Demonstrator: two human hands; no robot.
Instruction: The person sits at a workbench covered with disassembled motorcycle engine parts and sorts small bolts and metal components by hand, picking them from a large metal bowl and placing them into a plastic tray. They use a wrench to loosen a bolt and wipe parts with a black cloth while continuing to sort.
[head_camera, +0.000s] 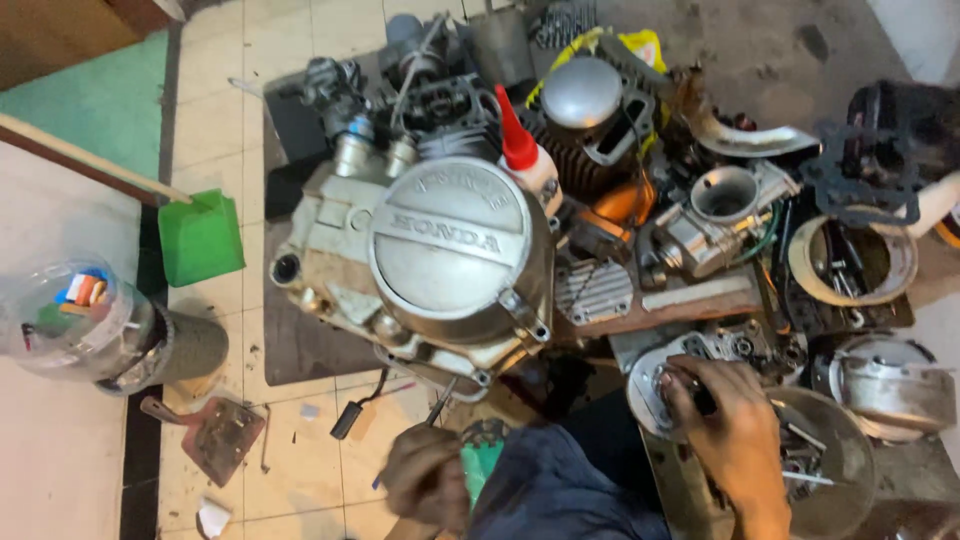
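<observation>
A large silver engine block (440, 260) with a round side cover lies on a dark mat on the tiled floor. My left hand (428, 478) is closed on a screwdriver (440, 405) whose tip points up at the engine's lower edge. My right hand (735, 430) grips a small dark part and presses it on a round grey metal disc (650, 395) at the lower right. My knee in blue cloth (550, 490) sits between the two hands.
A red-capped glue bottle (522, 150), a finned cylinder (590, 120) and a carburettor (715, 215) crowd behind the engine. Round pans with bolts (860, 260) stand at right. A green dustpan (200, 235) and a clear plastic jar (80, 315) are at left.
</observation>
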